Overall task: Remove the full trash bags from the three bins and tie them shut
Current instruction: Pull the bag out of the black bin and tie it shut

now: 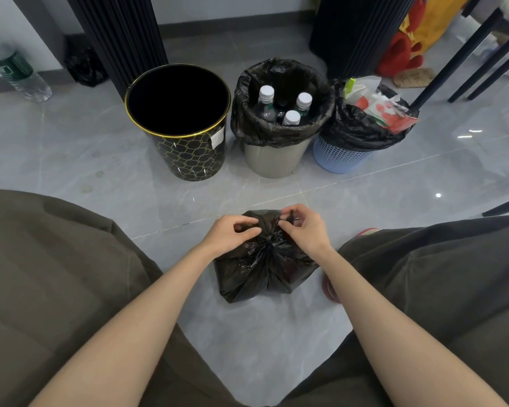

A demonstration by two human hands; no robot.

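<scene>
One black trash bag [262, 274], six o'clock, seems mid-knot: left hand [231, 235] and right hand [304, 230] each pinch its gathered top. Next, probably: cinch tight, then the grey bin [274, 160] at twelve.

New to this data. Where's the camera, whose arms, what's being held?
No robot here: one camera worn on a person's head looks forward and down. The left hand and right hand pinch the gathered top of a black trash bag on the tiled floor, apparently tying it. Beyond stand three bins: a black-and-gold bin, unlined; a grey bin holding capped bottles; a blue basket holding wrappers.
</scene>
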